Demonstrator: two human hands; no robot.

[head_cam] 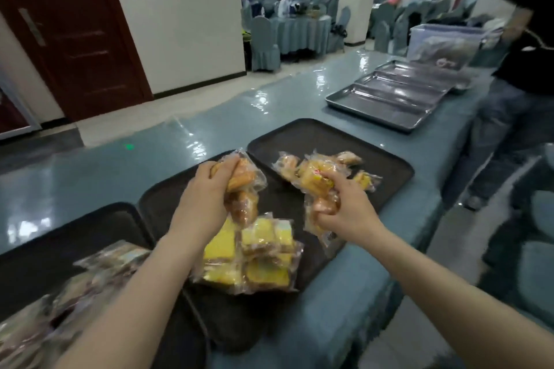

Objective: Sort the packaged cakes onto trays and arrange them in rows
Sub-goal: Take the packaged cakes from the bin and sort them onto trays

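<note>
While both hands hovered over the black trays, the left hand (207, 192) gripped a bunch of brown packaged cakes (243, 189) above the middle tray (156, 204), fingers curled tight round the wrappers. The right hand (344, 207) clutched another wrapped cluster (317, 186) at the edge of the far tray (389, 165), where 3 or 4 packets (287, 163) lay loose. Yellow sponge packets (254, 255) sat heaped beneath, on the blue table (269, 105).
</note>
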